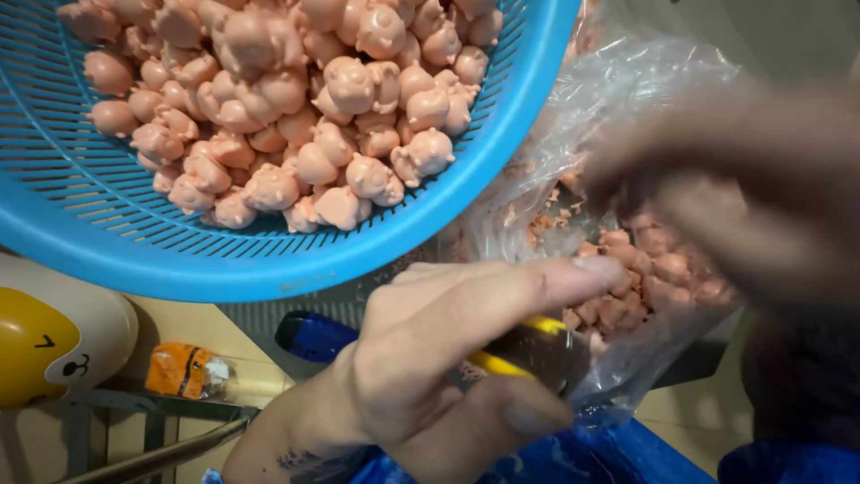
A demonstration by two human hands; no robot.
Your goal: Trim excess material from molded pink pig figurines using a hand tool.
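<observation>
the left hand [430,358], lower centre, was closed around a yellow-and-black cutter [528,351]. the right hand [717,179], blurred at right, hovered over a clear bag of pink scraps [645,278]; its grip couldn't be told. a blue basket of pink pig figures [296,116] filled the upper left. steadying the blade before trimming seemed wise.

head cam | looks steeply down | very near blue basket [107,224] | right side blurred, perhaps motion

floor [251,372]: pale tile | metal frame [152,430] — lower left | light: soft, even
</observation>
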